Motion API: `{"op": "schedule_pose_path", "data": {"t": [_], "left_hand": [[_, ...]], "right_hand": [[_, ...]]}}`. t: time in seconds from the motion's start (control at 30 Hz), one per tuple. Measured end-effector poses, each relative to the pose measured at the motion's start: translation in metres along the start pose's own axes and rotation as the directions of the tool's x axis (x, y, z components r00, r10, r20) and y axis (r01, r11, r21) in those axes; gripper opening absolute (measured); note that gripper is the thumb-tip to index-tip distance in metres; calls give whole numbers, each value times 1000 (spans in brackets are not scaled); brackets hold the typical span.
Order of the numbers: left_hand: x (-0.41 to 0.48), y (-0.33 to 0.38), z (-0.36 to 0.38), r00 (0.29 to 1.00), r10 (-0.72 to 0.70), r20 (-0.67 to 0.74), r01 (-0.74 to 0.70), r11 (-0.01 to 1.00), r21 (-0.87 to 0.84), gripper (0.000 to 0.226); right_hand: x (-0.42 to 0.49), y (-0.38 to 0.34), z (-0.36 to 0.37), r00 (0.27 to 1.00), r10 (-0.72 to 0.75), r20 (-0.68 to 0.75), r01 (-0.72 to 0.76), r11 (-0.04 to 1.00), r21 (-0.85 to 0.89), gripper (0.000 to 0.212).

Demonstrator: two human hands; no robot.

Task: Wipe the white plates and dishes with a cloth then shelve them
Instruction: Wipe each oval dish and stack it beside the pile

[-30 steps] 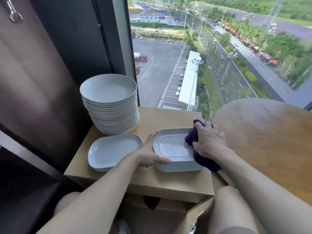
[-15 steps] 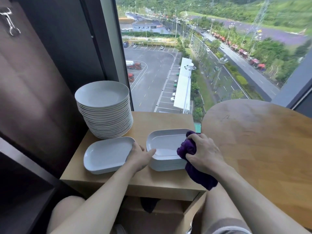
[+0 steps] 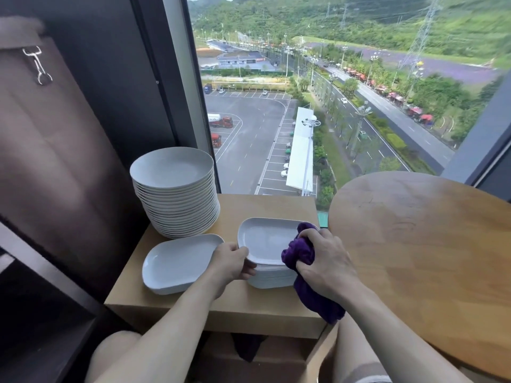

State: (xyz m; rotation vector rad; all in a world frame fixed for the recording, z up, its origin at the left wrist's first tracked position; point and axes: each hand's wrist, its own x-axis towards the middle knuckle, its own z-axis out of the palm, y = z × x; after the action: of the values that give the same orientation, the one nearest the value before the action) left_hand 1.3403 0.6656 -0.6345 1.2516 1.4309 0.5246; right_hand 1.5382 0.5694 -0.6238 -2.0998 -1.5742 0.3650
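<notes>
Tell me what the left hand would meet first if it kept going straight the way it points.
The top dish of the small stack: the left hand points right and away, and its fingers seem to grip that dish's left rim.

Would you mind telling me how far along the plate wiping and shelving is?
Possibly done: one oblong dish set aside. In hand: the left hand grips the top dish of a short stack while the right hand holds a purple cloth against its rim. Left: that stack, the tall pile of round plates, and all shelving.
</notes>
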Motion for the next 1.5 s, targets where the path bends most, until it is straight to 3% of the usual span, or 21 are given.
{"op": "schedule_pose_path", "data": {"t": [0.1, 0.4, 0.63, 0.83, 1.1, 1.3, 1.5], "left_hand": [[-4, 7, -7, 998, 58, -22, -61, 992, -114, 17], [-5, -9, -92, 973, 123, -194, -153, 977, -147, 24], [-8, -53, -157, 943, 49, -329, -84, 992, -95, 23], [-2, -83, -166, 954, -22, -299, -2, 997, -82, 27], [19, -102, -175, 959, -99, -266, 79, 993, -87, 16], [18, -107, -175, 951, -80, -300, 145, 969, 202, 29], [17, -109, -176, 946, -13, -324, 185, 842, 507, 44]], "right_hand": [[3, -5, -3, 1000, -14, -24, 15, 999, 30, 41], [10, -15, -4, 998, -40, -51, 43, 996, 75, 47], [20, -21, 3, 999, -34, -31, 38, 994, 106, 44], [22, -24, 13, 1000, -28, 14, 26, 994, 104, 42], [18, -20, 22, 998, -38, 41, 35, 996, 81, 41], [21, -16, 25, 999, -27, 39, 24, 997, 72, 42], [20, -14, 26, 998, -5, 55, 2, 999, 43, 45]]}}
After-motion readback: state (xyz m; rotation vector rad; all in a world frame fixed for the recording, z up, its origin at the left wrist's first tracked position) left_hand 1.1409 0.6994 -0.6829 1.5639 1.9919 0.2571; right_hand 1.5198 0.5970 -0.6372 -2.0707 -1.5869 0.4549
